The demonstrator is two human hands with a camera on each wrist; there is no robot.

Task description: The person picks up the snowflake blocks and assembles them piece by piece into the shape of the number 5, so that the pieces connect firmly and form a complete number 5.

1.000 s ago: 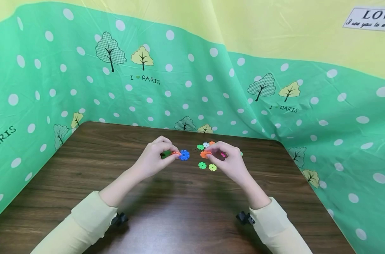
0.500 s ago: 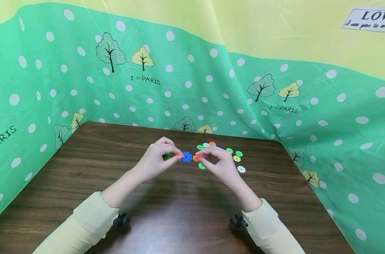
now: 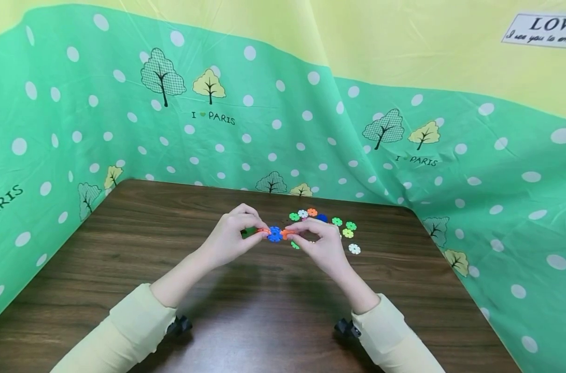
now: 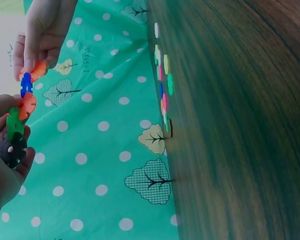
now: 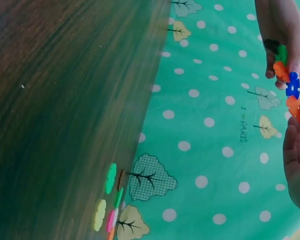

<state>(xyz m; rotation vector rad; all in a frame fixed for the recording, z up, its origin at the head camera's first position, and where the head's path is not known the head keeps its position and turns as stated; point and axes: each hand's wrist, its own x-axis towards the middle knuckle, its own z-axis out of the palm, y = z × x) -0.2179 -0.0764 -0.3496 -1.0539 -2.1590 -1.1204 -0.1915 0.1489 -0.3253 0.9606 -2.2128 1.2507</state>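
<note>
Blue disc touches an orange disc the right hand pinches.

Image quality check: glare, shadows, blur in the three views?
Head: glare on the wooden table near the bottom edge, soft shadows below the left hand and right hand; left wrist: backdrop cloth washed out at top left; right wrist: wood grain soft, blue snowflake disc readable.

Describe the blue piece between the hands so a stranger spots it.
Above the dark wooden table, find the left hand and right hand. Between them is a notched disc. Its blue colour sets it apart from the orange discs on either side.
</note>
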